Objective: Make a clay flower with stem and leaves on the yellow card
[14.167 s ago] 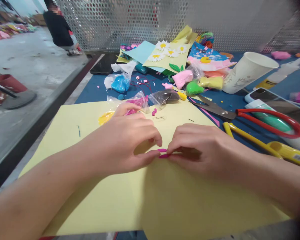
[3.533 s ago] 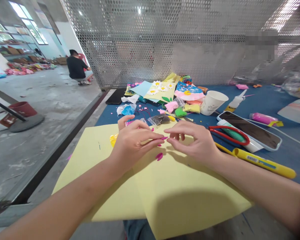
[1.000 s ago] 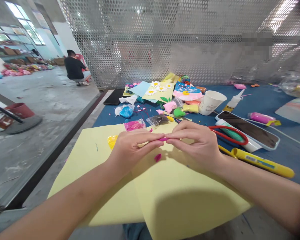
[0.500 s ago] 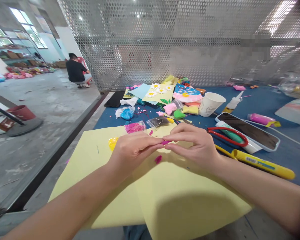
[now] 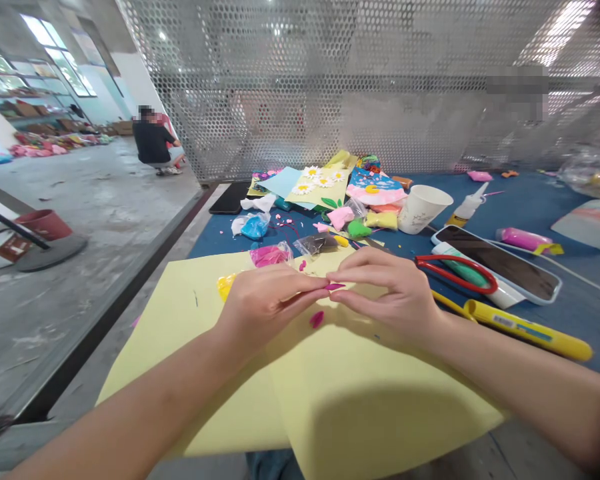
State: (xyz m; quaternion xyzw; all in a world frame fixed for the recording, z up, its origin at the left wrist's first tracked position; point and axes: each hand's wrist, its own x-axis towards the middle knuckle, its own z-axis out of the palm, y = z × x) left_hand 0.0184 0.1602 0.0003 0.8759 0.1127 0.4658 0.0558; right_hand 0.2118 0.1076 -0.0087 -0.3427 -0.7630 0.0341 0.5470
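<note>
Between my fingertips is a small pointed piece of magenta clay (image 5: 336,287). My left hand (image 5: 260,295) is closed, pinching its left end between thumb and forefinger. My right hand (image 5: 390,283) curls round the same piece from the other side, forefinger above and thumb below, with the clay's tip showing in the gap between them. Just under the hands, a magenta petal-shaped clay piece (image 5: 317,319) lies on the yellow paper (image 5: 220,400). Beyond my fingers are small magenta crumbs (image 5: 303,265) and a packet of magenta clay (image 5: 270,255). A yellow clay packet (image 5: 225,287) is partly hidden by my left hand.
Farther back are clay lumps, a paper cup (image 5: 424,208) and daisy-decorated paper (image 5: 320,185). On the right lie red-handled scissors (image 5: 485,273), a phone (image 5: 500,260), a glue bottle (image 5: 467,207) and a yellow tube (image 5: 530,329). A mesh panel (image 5: 280,100) stands behind; a person (image 5: 153,143) crouches far left.
The magenta piece has shifted slightly between my fingertips, and its pointed tip now shows more plainly. Both hands stay in nearly the same place.
</note>
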